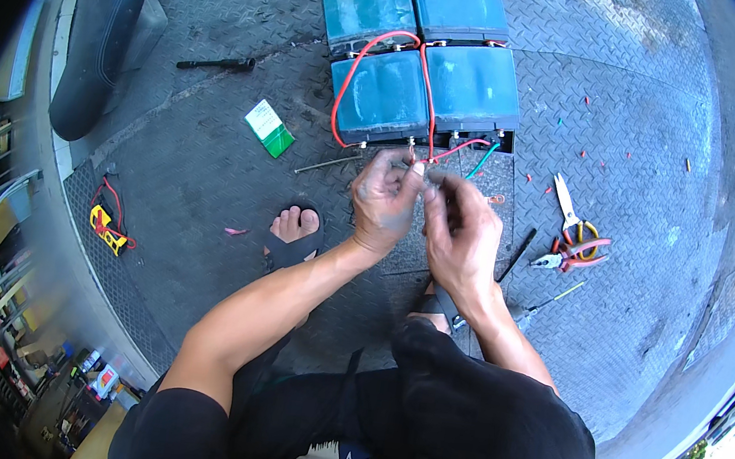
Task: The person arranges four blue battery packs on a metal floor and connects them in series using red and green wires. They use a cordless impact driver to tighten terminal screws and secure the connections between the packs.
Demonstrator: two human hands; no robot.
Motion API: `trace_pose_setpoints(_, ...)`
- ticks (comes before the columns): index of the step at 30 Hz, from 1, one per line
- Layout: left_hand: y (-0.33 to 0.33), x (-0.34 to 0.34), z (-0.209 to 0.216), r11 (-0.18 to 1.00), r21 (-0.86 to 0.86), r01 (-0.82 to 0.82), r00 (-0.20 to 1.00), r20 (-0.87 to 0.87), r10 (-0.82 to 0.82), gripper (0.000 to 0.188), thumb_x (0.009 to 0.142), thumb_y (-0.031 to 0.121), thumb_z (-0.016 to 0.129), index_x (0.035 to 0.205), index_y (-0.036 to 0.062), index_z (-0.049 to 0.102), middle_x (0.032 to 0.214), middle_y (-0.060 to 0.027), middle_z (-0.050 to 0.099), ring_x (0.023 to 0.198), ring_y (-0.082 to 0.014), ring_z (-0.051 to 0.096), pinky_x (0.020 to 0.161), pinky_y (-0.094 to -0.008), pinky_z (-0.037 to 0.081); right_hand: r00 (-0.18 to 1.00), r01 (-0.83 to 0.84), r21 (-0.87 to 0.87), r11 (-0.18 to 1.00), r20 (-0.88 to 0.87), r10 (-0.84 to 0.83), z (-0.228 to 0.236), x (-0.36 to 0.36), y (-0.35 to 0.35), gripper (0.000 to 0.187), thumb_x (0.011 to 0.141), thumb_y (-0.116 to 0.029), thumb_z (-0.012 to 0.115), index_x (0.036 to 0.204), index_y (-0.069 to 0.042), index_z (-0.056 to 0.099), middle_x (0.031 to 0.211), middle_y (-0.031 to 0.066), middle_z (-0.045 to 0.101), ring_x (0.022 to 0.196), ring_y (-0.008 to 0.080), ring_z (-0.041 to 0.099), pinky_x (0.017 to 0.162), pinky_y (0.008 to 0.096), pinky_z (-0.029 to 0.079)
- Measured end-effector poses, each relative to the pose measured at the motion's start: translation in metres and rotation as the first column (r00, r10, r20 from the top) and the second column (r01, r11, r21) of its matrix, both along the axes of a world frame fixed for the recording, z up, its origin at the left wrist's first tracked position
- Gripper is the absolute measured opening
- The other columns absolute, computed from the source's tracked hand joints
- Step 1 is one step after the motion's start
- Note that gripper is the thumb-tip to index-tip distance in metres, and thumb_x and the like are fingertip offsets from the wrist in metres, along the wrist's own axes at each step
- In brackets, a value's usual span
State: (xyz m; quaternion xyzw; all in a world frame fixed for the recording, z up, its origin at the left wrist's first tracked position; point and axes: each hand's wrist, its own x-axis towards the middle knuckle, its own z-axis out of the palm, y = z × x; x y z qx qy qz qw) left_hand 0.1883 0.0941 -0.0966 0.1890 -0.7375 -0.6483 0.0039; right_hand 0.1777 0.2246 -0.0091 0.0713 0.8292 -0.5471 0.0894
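My left hand [381, 206] and my right hand [463, 232] meet at the near edge of a block of batteries. Both are closed, thumbs and fingers pinched together; what they grip between the fingertips is too small to make out. Just beyond them sits a near-left battery [379, 98] with a scuffed teal top, beside a near-right battery [472, 85]. A red cable [340, 98] loops over the tops, and another red cable [428, 86] runs down to the terminals by my fingertips. Right of these, a green wire [483, 159] and a pinkish-red wire [460, 147] stick out.
On the diamond-plate floor at right lie scissors [565, 203] and red-handled pliers [580, 253], with small red scraps around. Leftward are a green-and-white packet [270, 129], a black rod-shaped tool [216, 64] and a yellow meter [107, 230] with red leads. My sandalled feet flank the work.
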Motion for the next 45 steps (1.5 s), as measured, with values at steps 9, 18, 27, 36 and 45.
trace_pose_setpoints(9, 0.007, 0.008, 0.0, 0.97, -0.245, -0.003, 0.998, -0.067, -0.014, 0.025, 0.104, 0.012, 0.074, 0.125, 0.0001, 0.067, 0.087, -0.0042, 0.071, 0.074, -0.0104, 0.066, 0.067, -0.0303, 0.052, 0.858, 0.4, -0.513, 0.76, 0.502, -0.113, -0.026, -0.037, -0.04, 0.028, 0.114, -0.021, 0.067, 0.115, 0.006, 0.074, 0.081, 0.0055, 0.071, 0.058, 0.01, 0.062, 0.054, 0.0254, 0.045)
trace_pose_setpoints(18, 0.003, -0.002, 0.006, 0.723, 0.669, -0.175, 0.985, 0.112, 0.135, 0.016, 0.114, 0.003, 0.057, 0.127, -0.0002, 0.066, 0.094, 0.0008, 0.069, 0.065, -0.0027, 0.057, 0.048, -0.0191, 0.041, 0.798, 0.519, -0.587, 0.621, 0.594, -0.106, -0.016, -0.039, -0.036, 0.023, 0.108, -0.014, 0.076, 0.11, 0.008, 0.068, 0.092, 0.0129, 0.076, 0.055, 0.011, 0.064, 0.042, 0.0235, 0.043)
trace_pose_setpoints(27, -0.007, -0.007, 0.001, 0.738, 0.656, -0.16, 0.987, 0.122, 0.105, 0.013, 0.11, 0.002, 0.062, 0.122, 0.0026, 0.069, 0.107, -0.0013, 0.072, 0.08, -0.0034, 0.064, 0.063, -0.0168, 0.051, 0.77, 0.62, -0.644, 0.449, 0.608, -0.191, -0.017, -0.04, -0.044, 0.016, 0.107, -0.003, 0.072, 0.11, 0.013, 0.071, 0.097, 0.0196, 0.08, 0.064, 0.0179, 0.074, 0.049, 0.0248, 0.055)
trace_pose_setpoints(36, -0.012, -0.015, 0.003, 0.67, 0.719, -0.185, 0.982, 0.148, 0.113, 0.017, 0.109, 0.0, 0.066, 0.124, 0.0008, 0.073, 0.111, -0.0032, 0.075, 0.086, -0.0051, 0.066, 0.066, -0.0153, 0.051, 0.81, 0.582, -0.646, 0.494, 0.515, -0.28, -0.02, -0.027, -0.042, 0.014, 0.103, 0.003, 0.073, 0.113, 0.013, 0.07, 0.095, 0.0174, 0.081, 0.075, 0.0182, 0.079, 0.066, 0.0285, 0.065)
trace_pose_setpoints(45, -0.019, -0.019, 0.0, 0.68, 0.728, -0.088, 0.993, 0.114, 0.006, 0.017, 0.11, 0.0, 0.067, 0.124, 0.0006, 0.076, 0.103, 0.0004, 0.073, 0.073, -0.0016, 0.054, 0.06, -0.0192, 0.042, 0.892, 0.434, -0.48, 0.762, 0.345, -0.291, -0.027, -0.027, -0.041, 0.018, 0.104, 0.003, 0.076, 0.118, 0.012, 0.072, 0.09, 0.0123, 0.08, 0.07, 0.0122, 0.073, 0.063, 0.0266, 0.06)
